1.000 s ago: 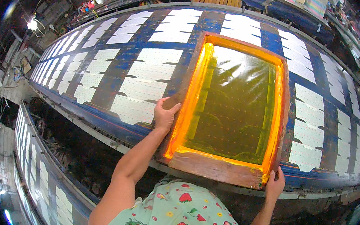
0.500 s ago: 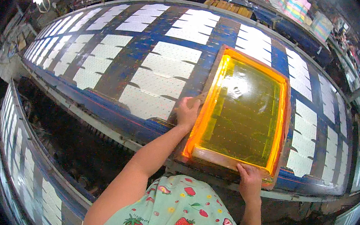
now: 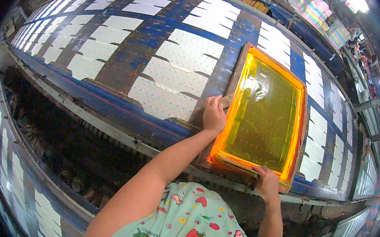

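Note:
A printing screen (image 3: 265, 119) lies across the long table, its yellow-green mesh bordered with bright orange tape inside a brown frame. At its left side, my left hand (image 3: 215, 115) is closed on a short, flat wooden handle that juts from the frame. My right hand (image 3: 267, 183) grips the frame's near rail toward the right corner, thumb on top and the other fingers partly hidden. Just left of the screen lie white dotted sheets (image 3: 174, 76) with notched edges. Similar sheets show faintly through the mesh.
The blue and brown table (image 3: 134, 60) carries rows of white sheets to both sides. A metal rail (image 3: 107, 124) follows its near edge. Another table with sheets (image 3: 4, 146) stands at lower left. Striped bundles (image 3: 314, 8) sit at the back right.
My view has shifted, so the table and sheets sit differently in the picture. My left hand has moved slightly right and up along the screen's side handle. My right hand stays on the near rail.

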The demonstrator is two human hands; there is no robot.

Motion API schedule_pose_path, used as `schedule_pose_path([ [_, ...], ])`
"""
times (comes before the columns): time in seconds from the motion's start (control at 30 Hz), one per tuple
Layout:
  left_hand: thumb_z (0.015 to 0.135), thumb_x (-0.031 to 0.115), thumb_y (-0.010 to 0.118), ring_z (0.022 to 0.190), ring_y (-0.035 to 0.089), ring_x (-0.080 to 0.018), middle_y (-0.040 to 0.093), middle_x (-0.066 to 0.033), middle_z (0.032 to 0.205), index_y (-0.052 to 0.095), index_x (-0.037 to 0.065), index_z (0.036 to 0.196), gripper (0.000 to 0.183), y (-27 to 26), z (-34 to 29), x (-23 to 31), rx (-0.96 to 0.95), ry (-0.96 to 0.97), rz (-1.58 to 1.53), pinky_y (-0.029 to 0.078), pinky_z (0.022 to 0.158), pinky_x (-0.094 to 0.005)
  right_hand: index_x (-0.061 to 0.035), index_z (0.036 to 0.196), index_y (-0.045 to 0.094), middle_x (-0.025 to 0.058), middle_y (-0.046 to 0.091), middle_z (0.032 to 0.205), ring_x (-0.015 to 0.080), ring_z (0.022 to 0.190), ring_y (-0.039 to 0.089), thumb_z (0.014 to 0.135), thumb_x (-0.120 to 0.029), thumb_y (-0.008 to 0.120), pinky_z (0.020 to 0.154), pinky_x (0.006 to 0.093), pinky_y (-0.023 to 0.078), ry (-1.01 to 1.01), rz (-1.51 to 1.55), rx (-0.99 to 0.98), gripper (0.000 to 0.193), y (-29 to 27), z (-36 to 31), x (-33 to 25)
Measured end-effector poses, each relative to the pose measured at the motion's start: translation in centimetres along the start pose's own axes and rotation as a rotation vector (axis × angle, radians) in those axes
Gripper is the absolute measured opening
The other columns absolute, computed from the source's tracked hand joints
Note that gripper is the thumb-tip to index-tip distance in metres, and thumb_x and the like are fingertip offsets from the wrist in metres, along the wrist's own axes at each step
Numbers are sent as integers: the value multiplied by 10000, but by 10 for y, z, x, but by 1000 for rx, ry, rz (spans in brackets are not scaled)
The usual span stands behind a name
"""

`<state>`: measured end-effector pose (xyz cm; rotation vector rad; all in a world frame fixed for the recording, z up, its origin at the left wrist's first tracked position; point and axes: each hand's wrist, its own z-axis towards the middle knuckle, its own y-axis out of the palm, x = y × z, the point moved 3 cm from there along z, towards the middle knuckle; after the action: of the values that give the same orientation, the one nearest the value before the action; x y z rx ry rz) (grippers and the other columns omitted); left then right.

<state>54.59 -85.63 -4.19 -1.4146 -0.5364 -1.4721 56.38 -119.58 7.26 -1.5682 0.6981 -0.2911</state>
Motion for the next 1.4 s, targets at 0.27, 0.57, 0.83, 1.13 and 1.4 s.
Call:
schedule_pose_path([
  [0.27,1060,56,563,1297,603,-425,623,-217,1346,658,-6,1375,334,0,-2,3,27,47,22,513,1109,-496,-140,1331,785,110,768,1266,358,1131,724,829,-19,706,981,480,577,-104,-53,350,523,25,11,-1],
  [0.57,1080,62,544,1224,638,-408,676,-207,1248,698,7,1311,283,-2,1,4,77,89,53,522,1077,-479,-139,1313,771,131,763,1215,385,1089,729,820,59,655,953,504,584,-184,-104,424,544,4,170,91],
  [0.83,1097,70,533,1152,659,-385,692,-189,1192,720,19,1294,276,-2,0,13,79,41,169,533,1015,-459,-180,1257,772,161,779,1102,409,983,745,825,52,648,892,531,605,-182,-203,450,506,-26,340,192],
  [1.13,1115,81,525,1127,674,-344,700,-166,1174,727,15,1280,269,-1,1,23,85,-4,267,538,1013,-433,-247,1351,766,159,795,1172,399,1071,776,866,40,682,939,532,627,-88,-178,394,570,-69,475,251],
  [1.4,1123,93,518,1074,665,-352,688,-166,1124,729,23,1272,268,2,1,24,105,14,279,537,976,-440,-167,1283,772,188,800,1175,410,1120,767,834,-20,766,980,552,617,-108,-167,322,473,-76,500,261],
])
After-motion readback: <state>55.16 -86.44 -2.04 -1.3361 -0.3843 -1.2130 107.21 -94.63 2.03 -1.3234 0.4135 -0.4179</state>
